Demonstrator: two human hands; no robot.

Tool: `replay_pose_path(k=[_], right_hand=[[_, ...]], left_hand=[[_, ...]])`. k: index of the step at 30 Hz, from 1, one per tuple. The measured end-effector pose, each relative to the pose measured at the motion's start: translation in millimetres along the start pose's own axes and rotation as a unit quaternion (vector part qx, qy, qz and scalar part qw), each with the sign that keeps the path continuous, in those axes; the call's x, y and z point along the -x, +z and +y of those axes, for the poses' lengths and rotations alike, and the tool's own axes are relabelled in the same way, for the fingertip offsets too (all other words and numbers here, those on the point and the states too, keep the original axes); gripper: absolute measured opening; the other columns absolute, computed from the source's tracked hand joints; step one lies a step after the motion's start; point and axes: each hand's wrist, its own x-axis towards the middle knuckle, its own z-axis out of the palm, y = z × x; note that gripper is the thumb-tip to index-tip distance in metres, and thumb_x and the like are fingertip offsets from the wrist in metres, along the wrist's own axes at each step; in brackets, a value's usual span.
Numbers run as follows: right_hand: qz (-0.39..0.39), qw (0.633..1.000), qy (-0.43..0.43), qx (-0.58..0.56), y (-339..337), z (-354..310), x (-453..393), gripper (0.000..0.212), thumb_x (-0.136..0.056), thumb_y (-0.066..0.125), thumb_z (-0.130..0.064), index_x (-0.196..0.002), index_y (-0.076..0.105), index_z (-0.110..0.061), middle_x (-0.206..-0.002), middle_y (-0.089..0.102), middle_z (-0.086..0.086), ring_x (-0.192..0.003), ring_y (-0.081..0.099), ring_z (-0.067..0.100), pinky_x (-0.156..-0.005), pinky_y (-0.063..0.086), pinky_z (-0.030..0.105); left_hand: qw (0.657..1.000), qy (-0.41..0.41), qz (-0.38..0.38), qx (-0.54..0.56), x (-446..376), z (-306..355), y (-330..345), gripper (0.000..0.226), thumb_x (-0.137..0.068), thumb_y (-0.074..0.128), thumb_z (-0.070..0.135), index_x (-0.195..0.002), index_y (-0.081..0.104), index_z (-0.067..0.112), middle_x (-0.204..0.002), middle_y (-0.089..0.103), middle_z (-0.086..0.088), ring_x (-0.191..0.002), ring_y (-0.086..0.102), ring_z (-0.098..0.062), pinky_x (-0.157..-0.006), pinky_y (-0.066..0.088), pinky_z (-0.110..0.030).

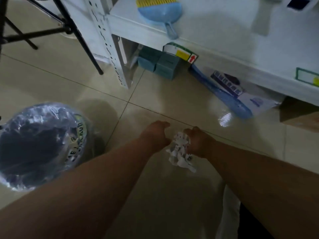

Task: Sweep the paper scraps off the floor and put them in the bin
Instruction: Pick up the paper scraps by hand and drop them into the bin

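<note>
The bin [39, 145] stands on the floor [155, 195] to the left of both hands — paper scraps [180, 150] between the left hand [157, 135] and right hand [198, 142]. Beyond (on the shelf [224, 31]) lies a dustpan [160, 16].

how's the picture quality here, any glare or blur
Head view: dim and soft throughout; a bright glare patch on the floor near the shelf; the bin liner shines; the paper by the right hand is blurred; wide-angle lens bends the shelf edge.

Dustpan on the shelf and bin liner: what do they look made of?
Dustpan: likely moulded plastic, light blue, smooth and slightly glossy, with a yellow comb edge. Bin liner: thin translucent plastic film, to judge by its crinkles and shiny highlights over the dark bin.
</note>
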Motion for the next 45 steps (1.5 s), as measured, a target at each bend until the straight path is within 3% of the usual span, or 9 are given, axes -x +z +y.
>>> replay_pose_path(k=[5,11,13,19,26,33,38,42,45], right_hand=[[-0.026,0.999,-0.007,-0.021,30,5,-28,0.116,-0.072,0.082,-0.041,-0.160,0.007,-0.036,-0.158,0.010,0.014,-0.130,0.048,0.036,-0.105,0.048,0.043],[0.004,0.998,-0.011,-0.069,32,-2,-50,0.059,-0.090,0.057,-0.043,-0.145,0.041,-0.027,-0.141,0.035,0.009,-0.120,0.056,0.032,-0.101,0.049,0.040],[-0.011,0.997,-0.020,-0.075,32,-5,-54,0.056,-0.091,0.047,-0.046,-0.141,0.049,-0.021,-0.137,0.046,0.009,-0.121,0.056,0.030,-0.104,0.045,0.036],[0.011,0.996,-0.038,-0.079,30,-10,-60,0.042,-0.089,0.052,-0.036,-0.117,0.067,-0.008,-0.117,0.067,0.014,-0.111,0.062,0.032,-0.095,0.042,0.032],[0.078,0.989,-0.058,-0.112,10,-15,-51,0.029,-0.091,0.056,-0.032,-0.100,0.069,-0.008,-0.102,0.068,0.012,-0.097,0.063,0.029,-0.077,0.038,0.028],[0.175,0.975,-0.095,-0.097,-47,-39,0,0.019,-0.086,0.068,-0.021,-0.091,0.069,-0.003,-0.094,0.068,0.018,-0.091,0.063,0.034,-0.078,0.042,0.036],[0.272,0.948,-0.133,-0.093,-104,-66,66,0.017,-0.087,0.070,-0.021,-0.086,0.069,-0.004,-0.088,0.068,0.016,-0.085,0.062,0.034,-0.073,0.042,0.037],[0.379,0.904,-0.158,-0.119,-147,-91,133,0.020,-0.089,0.069,-0.022,-0.072,0.058,-0.018,-0.080,0.066,0.013,-0.078,0.061,0.031,-0.063,0.029,0.031],[0.432,0.877,-0.164,-0.128,-174,-111,189,0.008,-0.088,0.067,-0.021,-0.082,0.067,-0.015,-0.085,0.068,0.010,-0.081,0.060,0.026,-0.065,0.028,0.030]], left_hand=[[0.994,-0.004,-0.094,-0.064,-20,-16,39,0.088,-0.083,0.080,0.033,-0.159,0.036,0.021,-0.149,0.043,-0.010,-0.134,0.050,-0.031,-0.111,0.044,-0.039],[0.993,0.003,-0.098,-0.065,-59,-16,68,0.067,-0.088,0.067,0.045,-0.148,0.045,0.022,-0.147,0.047,-0.004,-0.129,0.052,-0.026,-0.107,0.037,-0.028],[0.995,0.007,-0.097,-0.037,-65,-11,68,0.054,-0.094,0.065,0.035,-0.143,0.053,0.016,-0.143,0.052,-0.005,-0.130,0.053,-0.028,-0.105,0.037,-0.027],[0.996,-0.037,-0.078,0.030,-73,-12,77,0.025,-0.089,0.070,0.025,-0.111,0.069,0.014,-0.112,0.072,-0.008,-0.106,0.068,-0.027,-0.082,0.045,-0.023],[0.990,-0.057,-0.011,0.128,-62,-11,59,0.007,-0.090,0.067,0.018,-0.093,0.073,0.014,-0.082,0.063,-0.002,-0.078,0.058,-0.020,-0.069,0.038,-0.021],[0.984,-0.042,0.048,0.164,-26,17,10,0.033,-0.091,0.071,0.025,-0.061,0.061,0.016,-0.057,0.064,0.001,-0.050,0.057,-0.013,-0.048,0.038,-0.021],[0.978,0.026,0.134,0.159,35,57,-61,0.025,-0.091,0.072,0.030,-0.073,0.072,0.012,-0.063,0.069,-0.001,-0.056,0.060,-0.016,-0.052,0.041,-0.023],[0.966,0.084,0.193,0.147,95,92,-123,0.025,-0.091,0.074,0.033,-0.074,0.074,0.015,-0.069,0.071,-0.004,-0.063,0.062,-0.016,-0.058,0.045,-0.026],[0.957,0.111,0.236,0.131,141,116,-158,0.023,-0.089,0.073,0.029,-0.067,0.069,0.025,-0.070,0.070,0.000,-0.066,0.062,-0.018,-0.059,0.043,-0.026]])
